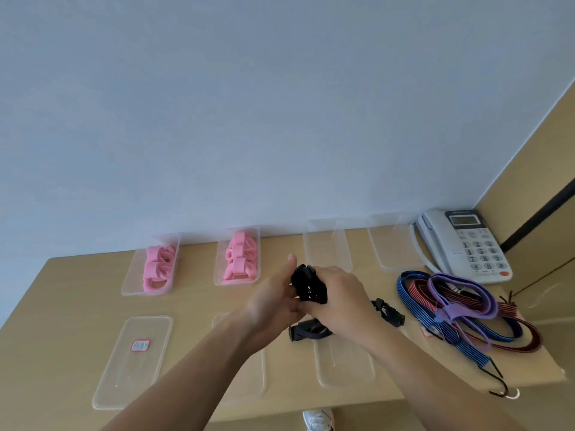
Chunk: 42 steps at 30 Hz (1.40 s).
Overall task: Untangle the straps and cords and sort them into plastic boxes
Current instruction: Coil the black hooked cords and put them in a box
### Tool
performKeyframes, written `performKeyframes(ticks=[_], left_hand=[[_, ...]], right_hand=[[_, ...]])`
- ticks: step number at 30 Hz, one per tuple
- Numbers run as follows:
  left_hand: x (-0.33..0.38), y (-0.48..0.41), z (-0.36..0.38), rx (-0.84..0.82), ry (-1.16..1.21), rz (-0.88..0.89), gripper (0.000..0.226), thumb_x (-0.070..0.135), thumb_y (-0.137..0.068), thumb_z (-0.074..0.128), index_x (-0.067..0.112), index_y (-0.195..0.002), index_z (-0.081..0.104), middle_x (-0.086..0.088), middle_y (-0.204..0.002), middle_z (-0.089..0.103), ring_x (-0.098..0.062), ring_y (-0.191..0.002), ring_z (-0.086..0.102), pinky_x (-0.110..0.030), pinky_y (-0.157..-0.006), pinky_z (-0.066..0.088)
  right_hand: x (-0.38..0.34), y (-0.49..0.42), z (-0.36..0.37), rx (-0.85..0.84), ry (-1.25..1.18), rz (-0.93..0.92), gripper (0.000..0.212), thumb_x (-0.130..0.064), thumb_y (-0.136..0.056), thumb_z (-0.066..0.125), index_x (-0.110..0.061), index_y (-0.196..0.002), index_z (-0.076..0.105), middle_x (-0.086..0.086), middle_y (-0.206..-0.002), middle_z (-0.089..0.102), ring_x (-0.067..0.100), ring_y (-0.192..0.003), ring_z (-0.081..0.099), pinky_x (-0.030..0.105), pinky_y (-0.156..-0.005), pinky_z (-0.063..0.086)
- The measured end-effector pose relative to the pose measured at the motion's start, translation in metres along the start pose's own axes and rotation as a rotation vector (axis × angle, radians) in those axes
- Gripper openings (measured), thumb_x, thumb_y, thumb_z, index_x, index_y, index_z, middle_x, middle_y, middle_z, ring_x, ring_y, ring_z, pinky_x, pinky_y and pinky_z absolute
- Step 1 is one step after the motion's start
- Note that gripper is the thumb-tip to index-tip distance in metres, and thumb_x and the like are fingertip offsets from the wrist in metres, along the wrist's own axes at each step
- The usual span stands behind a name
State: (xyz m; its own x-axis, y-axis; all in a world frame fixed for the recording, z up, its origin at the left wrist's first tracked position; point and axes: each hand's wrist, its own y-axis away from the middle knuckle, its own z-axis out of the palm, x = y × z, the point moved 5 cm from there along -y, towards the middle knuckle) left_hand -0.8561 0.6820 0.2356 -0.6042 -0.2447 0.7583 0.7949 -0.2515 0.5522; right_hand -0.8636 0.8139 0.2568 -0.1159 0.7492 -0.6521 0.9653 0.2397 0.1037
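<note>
Both my hands meet over the middle of the wooden table (77,293) around a bundled black strap (308,284). My left hand (273,298) grips its left side, thumb up. My right hand (337,301) curls over it from the right. A black strap end (306,332) hangs below my hands and another black buckle piece (389,312) lies to the right. Tangled blue, red and purple cords (457,309) with hooks lie at the right. Two clear boxes at the back hold pink straps (158,267) (241,259).
Empty clear boxes stand at the back right (326,244) (393,241) and along the front (133,362) (345,365). A grey desk phone (466,244) sits in the back right corner by the wall. A cord hook (501,390) reaches the table's front edge.
</note>
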Motion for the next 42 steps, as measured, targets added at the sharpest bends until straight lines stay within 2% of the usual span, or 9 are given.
performKeyframes(ticks=[4, 7, 12, 17, 22, 25, 28, 34, 42], left_hand=[[0.002, -0.051, -0.002, -0.005, -0.173, -0.121, 0.063, 0.066, -0.101, 0.040, 0.019, -0.136, 0.062, -0.006, -0.127, 0.074, -0.023, -0.123, 0.067, -0.041, -0.111, 0.045], [0.012, -0.083, -0.002, 0.113, -0.269, -0.116, 0.054, 0.060, -0.103, 0.045, 0.018, -0.133, 0.063, -0.006, -0.119, 0.077, -0.023, -0.113, 0.072, -0.041, -0.102, 0.054], [0.030, -0.122, -0.013, 0.453, -0.791, 0.025, 0.048, 0.048, -0.100, 0.059, 0.020, -0.139, 0.063, 0.001, -0.130, 0.068, -0.018, -0.116, 0.062, -0.035, -0.098, 0.049], [0.013, -0.151, -0.023, 0.499, -0.851, -0.101, 0.052, 0.044, -0.098, 0.063, 0.019, -0.142, 0.057, -0.001, -0.125, 0.071, -0.024, -0.120, 0.061, -0.044, -0.104, 0.050], [0.000, -0.168, -0.033, 0.481, -0.955, -0.122, 0.048, 0.045, -0.094, 0.067, 0.022, -0.136, 0.064, 0.001, -0.122, 0.073, -0.020, -0.116, 0.065, -0.038, -0.101, 0.052], [-0.006, -0.177, -0.031, 0.462, -1.030, -0.101, 0.041, 0.040, -0.091, 0.072, 0.022, -0.127, 0.070, 0.005, -0.106, 0.072, -0.018, -0.107, 0.067, -0.026, -0.089, 0.048], [-0.008, -0.179, -0.030, 0.487, -1.025, -0.063, 0.034, 0.034, -0.090, 0.073, 0.021, -0.121, 0.073, 0.014, -0.082, 0.065, -0.014, -0.090, 0.063, -0.024, -0.077, 0.040], [-0.009, -0.178, -0.031, 0.480, -0.950, -0.054, 0.034, 0.031, -0.091, 0.073, 0.018, -0.123, 0.072, 0.006, -0.088, 0.072, -0.012, -0.084, 0.064, -0.007, -0.061, 0.036], [0.007, -0.148, -0.025, 0.553, -0.940, 0.169, 0.040, 0.029, -0.093, 0.072, 0.020, -0.131, 0.064, 0.006, -0.109, 0.070, -0.012, -0.091, 0.066, -0.034, -0.089, 0.053]], right_hand=[[0.035, -0.032, -0.007, 0.066, -0.095, 0.072, 0.026, -0.024, -0.074, 0.072, -0.026, -0.100, 0.070, -0.007, -0.084, 0.070, 0.013, -0.080, 0.064, 0.031, -0.071, 0.052], [0.064, -0.063, -0.013, 0.093, -0.148, 0.177, 0.032, -0.021, -0.075, 0.072, -0.021, -0.106, 0.068, -0.006, -0.090, 0.071, 0.018, -0.086, 0.066, 0.036, -0.075, 0.055], [0.093, -0.128, -0.010, 0.063, 0.048, 0.232, 0.049, -0.018, -0.082, 0.070, -0.011, -0.122, 0.043, 0.006, -0.097, 0.064, 0.027, -0.085, 0.063, 0.037, -0.065, 0.055], [0.101, -0.177, 0.019, -0.052, 0.272, 0.000, 0.025, -0.006, -0.085, 0.058, -0.005, -0.107, 0.046, 0.015, -0.098, 0.063, 0.035, -0.089, 0.059, 0.033, -0.065, 0.034], [0.102, -0.194, 0.028, -0.113, 0.602, -0.301, 0.027, -0.017, -0.088, 0.044, -0.002, -0.104, 0.060, 0.015, -0.099, 0.066, 0.034, -0.100, 0.058, 0.040, -0.094, 0.044], [0.105, -0.196, 0.019, 0.004, 0.679, -0.256, 0.027, -0.013, -0.079, 0.054, -0.008, -0.102, 0.066, 0.010, -0.094, 0.063, 0.033, -0.095, 0.055, 0.041, -0.079, 0.045], [0.114, -0.200, 0.026, -0.092, 0.676, -0.173, 0.039, -0.015, -0.081, 0.073, -0.009, -0.118, 0.061, 0.007, -0.103, 0.063, 0.028, -0.100, 0.055, 0.034, -0.072, 0.047], [0.110, -0.205, 0.044, -0.157, 0.584, 0.004, 0.025, -0.010, -0.082, 0.071, -0.006, -0.105, 0.061, 0.014, -0.101, 0.062, 0.029, -0.089, 0.063, 0.031, -0.060, 0.036], [0.106, -0.177, 0.010, 0.028, 0.318, 0.045, 0.046, -0.028, -0.082, 0.078, -0.007, -0.118, 0.058, 0.012, -0.109, 0.059, 0.030, -0.092, 0.060, 0.033, -0.069, 0.043]])
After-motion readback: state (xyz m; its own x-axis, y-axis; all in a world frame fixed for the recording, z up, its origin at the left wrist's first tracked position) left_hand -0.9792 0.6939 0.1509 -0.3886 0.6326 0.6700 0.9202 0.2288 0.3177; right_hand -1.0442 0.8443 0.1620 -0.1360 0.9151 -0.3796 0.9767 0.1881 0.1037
